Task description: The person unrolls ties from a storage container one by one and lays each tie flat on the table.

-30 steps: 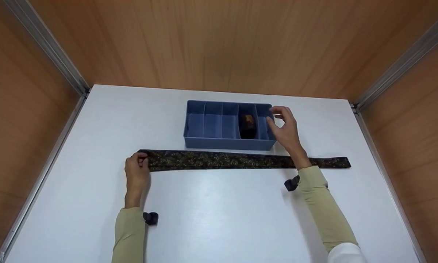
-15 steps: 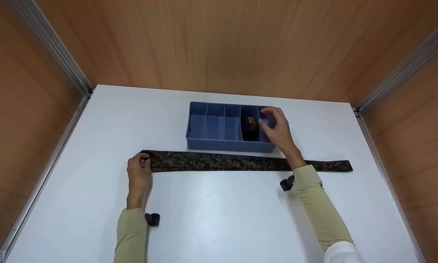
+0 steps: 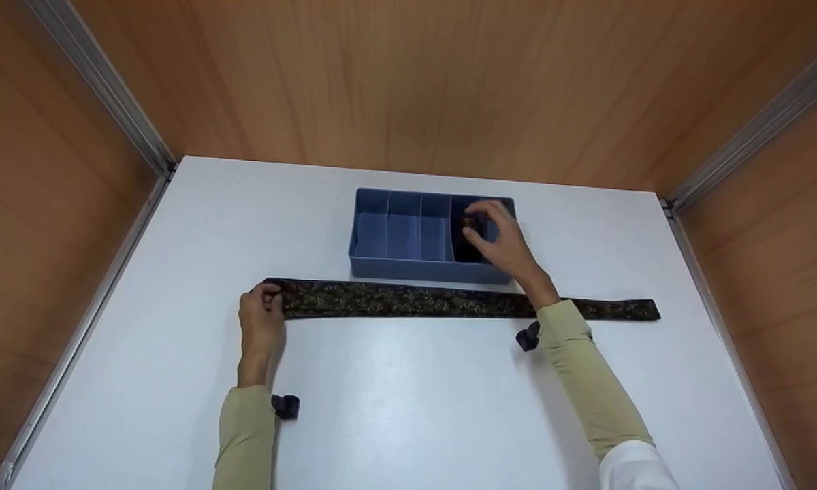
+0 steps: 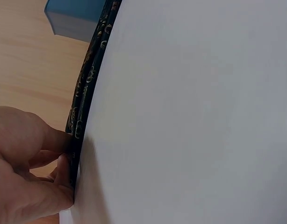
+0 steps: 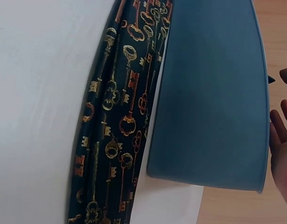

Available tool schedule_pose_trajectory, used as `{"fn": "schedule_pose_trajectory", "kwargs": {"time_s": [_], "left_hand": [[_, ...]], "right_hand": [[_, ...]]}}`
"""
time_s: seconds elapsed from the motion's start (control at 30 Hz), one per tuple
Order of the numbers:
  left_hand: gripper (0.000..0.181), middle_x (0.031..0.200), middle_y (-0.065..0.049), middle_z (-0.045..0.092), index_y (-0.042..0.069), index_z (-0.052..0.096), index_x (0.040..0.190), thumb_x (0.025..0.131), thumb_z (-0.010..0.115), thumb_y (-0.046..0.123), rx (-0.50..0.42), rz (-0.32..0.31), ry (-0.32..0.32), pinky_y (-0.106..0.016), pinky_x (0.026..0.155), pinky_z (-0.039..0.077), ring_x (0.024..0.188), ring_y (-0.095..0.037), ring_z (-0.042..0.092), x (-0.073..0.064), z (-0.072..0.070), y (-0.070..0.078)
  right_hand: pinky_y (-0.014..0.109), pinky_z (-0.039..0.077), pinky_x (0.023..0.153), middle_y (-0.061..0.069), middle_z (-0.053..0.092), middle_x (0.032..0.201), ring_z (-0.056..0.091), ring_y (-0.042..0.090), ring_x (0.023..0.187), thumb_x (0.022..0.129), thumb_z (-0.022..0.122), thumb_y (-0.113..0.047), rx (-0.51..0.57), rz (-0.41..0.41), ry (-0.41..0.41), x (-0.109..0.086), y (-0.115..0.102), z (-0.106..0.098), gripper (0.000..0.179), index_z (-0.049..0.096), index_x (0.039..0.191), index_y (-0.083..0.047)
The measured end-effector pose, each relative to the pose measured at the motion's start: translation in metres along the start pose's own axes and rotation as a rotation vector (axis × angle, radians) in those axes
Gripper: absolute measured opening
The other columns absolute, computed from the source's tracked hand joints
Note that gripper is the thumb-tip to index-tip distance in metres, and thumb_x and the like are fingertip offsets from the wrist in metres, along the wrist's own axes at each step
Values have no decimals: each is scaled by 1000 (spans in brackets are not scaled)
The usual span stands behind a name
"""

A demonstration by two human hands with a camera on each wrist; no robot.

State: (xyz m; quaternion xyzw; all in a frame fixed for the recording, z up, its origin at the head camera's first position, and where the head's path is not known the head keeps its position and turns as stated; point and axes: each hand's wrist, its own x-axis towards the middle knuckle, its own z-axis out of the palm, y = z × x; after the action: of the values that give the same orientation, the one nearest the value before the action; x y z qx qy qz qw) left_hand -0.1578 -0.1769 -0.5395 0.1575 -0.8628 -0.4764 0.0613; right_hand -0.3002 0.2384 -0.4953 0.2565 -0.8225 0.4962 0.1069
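Note:
A dark necktie (image 3: 395, 299) printed with gold and orange keys lies flat across the table, broad at the left and narrow at the right. My left hand (image 3: 260, 316) pinches its left end between thumb and fingers, as the left wrist view also shows. Behind it stands a blue divided box (image 3: 432, 271). A dark bundle (image 3: 466, 248) with an orange mark sits in the box's second compartment from the right. My right hand (image 3: 504, 241) is over that compartment, thumb and fingers spread in a curve above the bundle. In the right wrist view the box wall (image 5: 209, 93) hides most of the bundle.
Three compartments at the box's left show bare floors. The white table (image 3: 395, 395) is bounded by a wooden back panel (image 3: 408, 82) and side panels with metal corner rails. Black wrist cameras (image 3: 286, 407) stick out from both sleeves.
My right hand has moved left from the box's right edge to over the dark bundle. My left hand keeps its pinch on the necktie, which lies as before.

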Motion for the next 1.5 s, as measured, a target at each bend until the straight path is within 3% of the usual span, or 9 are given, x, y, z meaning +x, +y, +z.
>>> {"fn": "schedule_pose_trajectory", "kwargs": {"time_s": [0.2, 0.33, 0.47, 0.63, 0.93, 1.13, 1.27, 1.5], "left_hand": [[27, 112, -24, 50, -13, 56, 128, 106, 49, -2, 19, -4, -6, -41, 86, 44, 102, -32, 50, 3, 1, -1], [27, 113, -24, 49, -13, 56, 129, 106, 48, -1, 15, -13, -7, -41, 86, 44, 103, -32, 50, 3, 0, 0], [26, 112, -24, 49, -13, 56, 128, 106, 49, -2, 15, -8, -7, -42, 87, 44, 103, -33, 50, 3, 0, 0], [25, 112, -25, 50, -14, 56, 127, 105, 49, -3, 14, -5, -9, -43, 88, 44, 103, -34, 50, 2, 2, 1], [25, 111, -24, 49, -14, 56, 127, 105, 49, -3, 0, 18, -13, -43, 90, 45, 103, -35, 50, -3, 5, 6], [25, 110, -24, 50, -13, 57, 126, 105, 50, -4, -3, 31, 6, -41, 86, 43, 102, -34, 50, -4, 7, 5], [25, 111, -24, 49, -14, 56, 127, 105, 49, -4, -9, 22, -4, -42, 87, 42, 103, -33, 49, -5, 6, 4], [25, 112, -25, 49, -14, 56, 127, 105, 48, -3, 1, 25, -1, -43, 89, 43, 104, -34, 49, -5, 4, 4]], "right_hand": [[51, 45, 97, 13, 57, 130, 56, 34, 110, 97, 74, -13, -26, -8, -108, 1, 5, 3, 35, 64, 129, -1], [47, 44, 101, 12, 54, 137, 54, 28, 117, 98, 72, -19, -81, 9, -194, 2, 5, 3, 37, 64, 131, -4], [53, 35, 111, 14, 49, 145, 47, 29, 131, 98, 72, -20, -159, 19, -264, 2, 5, 2, 36, 63, 131, -6], [61, 20, 118, 17, 45, 149, 33, 36, 145, 97, 72, -19, -250, 8, -283, 1, 8, 0, 28, 66, 121, -6], [62, 20, 118, 16, 35, 159, 16, 35, 153, 93, 72, -17, -269, 157, -378, -3, 6, -12, 41, 59, 131, -10], [57, 23, 119, 14, 52, 146, 16, 34, 153, 90, 74, -10, -249, 187, -389, 0, 5, -12, 44, 58, 130, -7], [56, 27, 117, 14, 53, 144, 20, 33, 150, 90, 74, -5, -253, 204, -374, 0, 5, -9, 40, 60, 128, -7], [54, 37, 108, 14, 57, 133, 35, 33, 135, 90, 76, -6, -288, 153, -313, 0, 5, -5, 35, 64, 123, -9]]}}
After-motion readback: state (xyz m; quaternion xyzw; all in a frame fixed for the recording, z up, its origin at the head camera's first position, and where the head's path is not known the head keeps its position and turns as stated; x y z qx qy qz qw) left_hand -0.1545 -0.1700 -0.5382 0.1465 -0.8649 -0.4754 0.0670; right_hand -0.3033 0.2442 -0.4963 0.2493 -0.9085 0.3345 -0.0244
